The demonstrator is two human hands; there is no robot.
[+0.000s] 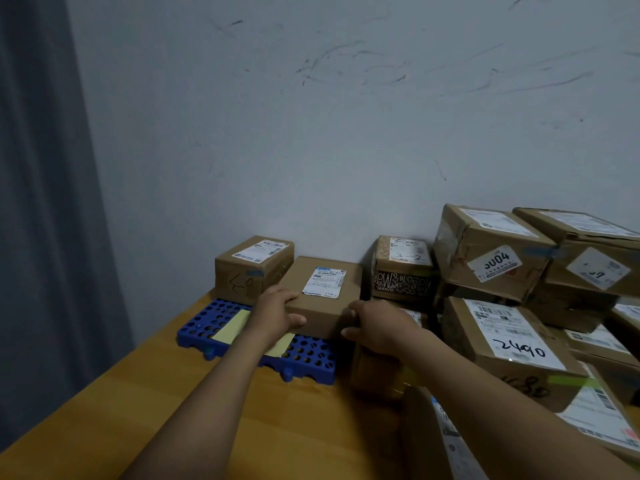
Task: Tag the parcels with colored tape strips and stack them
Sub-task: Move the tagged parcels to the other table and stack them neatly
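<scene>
A flat brown parcel [322,292] with a white label lies on the blue perforated pallet [311,362]. My left hand [273,311] grips its near left corner, thumb along the front face. My right hand [377,327] holds its near right corner. Behind it to the left, on the same pallet, stands a taller parcel [251,268] with a blue tape strip on its edge. A yellow paper strip [232,325] lies across the pallet under my left wrist.
A pile of labelled parcels fills the right side: one marked 2490 [505,337], one marked 5U04 [491,254], a patterned box [403,268]. Green tape [568,380] shows on one. The wooden table [242,417] meets the wall [311,133]; a curtain [41,202] hangs at the left.
</scene>
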